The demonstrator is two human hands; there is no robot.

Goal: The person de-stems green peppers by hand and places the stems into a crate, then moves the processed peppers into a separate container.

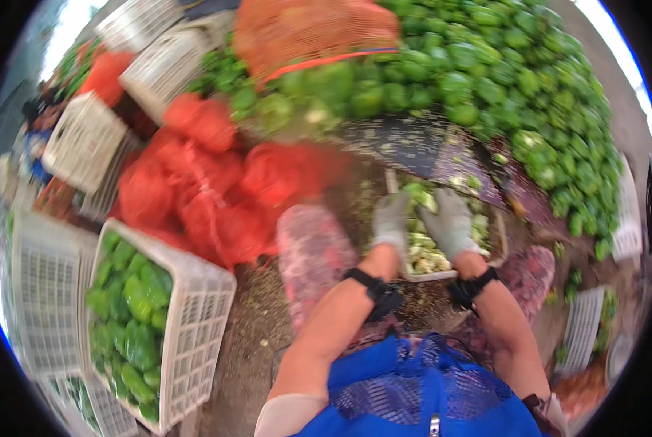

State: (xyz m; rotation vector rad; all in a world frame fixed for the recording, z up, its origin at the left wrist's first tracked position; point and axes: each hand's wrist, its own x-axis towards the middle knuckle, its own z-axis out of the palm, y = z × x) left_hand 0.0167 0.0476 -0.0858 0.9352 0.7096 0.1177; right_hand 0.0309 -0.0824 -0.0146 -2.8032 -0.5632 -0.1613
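Both my hands wear pale work gloves and are over a low white plastic crate between my knees. Cut pale-green pepper pieces and cores fill the crate. My left hand is at the crate's left side, its fingertips near a green pepper piece; blur hides whether they grip it. On the other side of that piece, my right hand has its thumb spread from its fingers, with nothing visible in its grasp. Beyond the hands lies a dark sheet strewn with seeds.
A large heap of green bell peppers spreads from the far side to the right. Red mesh sacks and an orange mesh sack lie ahead and left. A white crate of green peppers stands at left, near stacked crates.
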